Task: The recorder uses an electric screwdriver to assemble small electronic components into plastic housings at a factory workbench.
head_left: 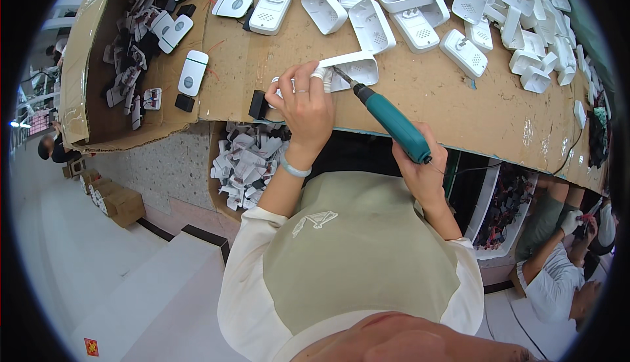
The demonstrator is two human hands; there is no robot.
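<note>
- At the near edge of the cardboard-covered bench [446, 100], the left hand [305, 106] pins a white plastic shell [351, 68] flat, fingers curled and pressed down on its near end, one fingertip taped.
- The right hand [420, 165] is wrapped tight round the teal electric screwdriver [394, 126], whose bit is angled down into the shell right beside the left fingers.
- My guess is the shell is light, stiff and hollow, with smooth, slippery glossy plastic. It'd skate around unless you press it down by its long edges.
- The screwdriver looks chunkier, with a grippy, cylindrical barrel, so a full fist grip suits it.
- More white shells [420, 27] lie scattered further back, rounded rectangles with little vent grids. Finished units with green rings [193, 73] sit to the left, near a heap of dark parts [131, 60].
</note>
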